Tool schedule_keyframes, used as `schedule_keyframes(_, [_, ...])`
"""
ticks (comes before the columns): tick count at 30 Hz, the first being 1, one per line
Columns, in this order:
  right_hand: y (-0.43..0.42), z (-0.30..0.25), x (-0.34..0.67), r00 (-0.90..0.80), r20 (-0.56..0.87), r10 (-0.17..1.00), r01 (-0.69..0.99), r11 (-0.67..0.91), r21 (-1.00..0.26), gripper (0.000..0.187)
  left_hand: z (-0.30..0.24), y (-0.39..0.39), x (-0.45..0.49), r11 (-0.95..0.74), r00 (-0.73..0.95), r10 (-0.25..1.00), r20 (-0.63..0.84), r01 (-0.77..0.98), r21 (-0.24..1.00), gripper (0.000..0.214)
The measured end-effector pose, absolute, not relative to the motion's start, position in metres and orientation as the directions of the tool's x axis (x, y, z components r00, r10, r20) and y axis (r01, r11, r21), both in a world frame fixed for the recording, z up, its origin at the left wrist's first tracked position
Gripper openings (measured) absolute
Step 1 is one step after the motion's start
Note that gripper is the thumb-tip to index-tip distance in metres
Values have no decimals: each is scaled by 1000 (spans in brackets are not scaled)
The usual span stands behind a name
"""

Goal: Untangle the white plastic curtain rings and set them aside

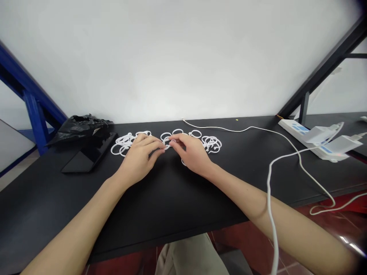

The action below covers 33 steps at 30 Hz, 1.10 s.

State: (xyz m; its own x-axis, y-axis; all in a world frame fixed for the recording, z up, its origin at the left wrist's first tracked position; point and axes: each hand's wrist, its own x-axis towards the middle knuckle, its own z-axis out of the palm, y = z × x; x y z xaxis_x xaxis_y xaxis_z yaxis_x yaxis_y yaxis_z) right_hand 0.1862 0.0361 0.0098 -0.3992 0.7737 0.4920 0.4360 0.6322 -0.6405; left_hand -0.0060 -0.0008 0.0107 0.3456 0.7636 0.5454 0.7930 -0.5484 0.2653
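Note:
Several white plastic rings (172, 134) lie on a black table (177, 198) near the wall. One heap of rings (123, 143) sits left of my hands and another heap (212, 144) sits to the right. My left hand (140, 158) and my right hand (190, 152) meet at the middle, fingers pinched together on one white ring (168, 144) between them. Part of another ring shows under my right palm.
A black plastic bag (82, 126) and a dark flat tablet (86, 156) lie at the left. A white power strip (312, 139) with adapters sits at the right, its white cable (269, 183) crossing the table edge. A blue frame stands far left, a black one far right.

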Motion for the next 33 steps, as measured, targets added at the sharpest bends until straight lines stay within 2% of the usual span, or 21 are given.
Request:
schedule_keyframes(6, [36, 17, 190, -384, 456, 803, 390, 589, -708, 18, 12, -5, -2, -551, 350, 786, 510, 770, 322, 20])
schedule_keyframes(12, [37, 17, 190, -403, 438, 804, 433, 589, -682, 18, 13, -5, -1, -548, 334, 775, 536, 778, 307, 21])
schedule_keyframes(15, [38, 11, 189, -433, 426, 794, 554, 607, -570, 28, 11, -2, -5, -466, 259, 767, 588, 854, 231, 24])
schedule_keyframes(17, [39, 7, 189, -493, 415, 764, 625, 643, -441, 28, 9, 1, -10, -321, 153, 782, 604, 930, 180, 26])
schedule_keyframes(20, [42, 3, 191, -617, 380, 689, 634, 722, -278, 24, 7, 5, -18, -72, -13, 821, 571, 989, 127, 29])
schedule_keyframes(22, [43, 3, 193, -658, 365, 659, 617, 749, -240, 27, 6, 6, -22, 1, -63, 837, 544, 993, 115, 29])
schedule_keyframes(25, [42, 4, 193, -652, 370, 662, 613, 747, -257, 29, 5, 5, -22, -26, -53, 832, 552, 991, 134, 27])
schedule_keyframes(28, [39, 5, 192, -608, 407, 682, 609, 729, -311, 29, 4, 4, -17, -131, 18, 818, 575, 979, 154, 26])
schedule_keyframes(33, [33, 9, 187, -487, 549, 679, 482, 734, -479, 17, 5, 2, -8, -357, 172, 815, 554, 902, 245, 32])
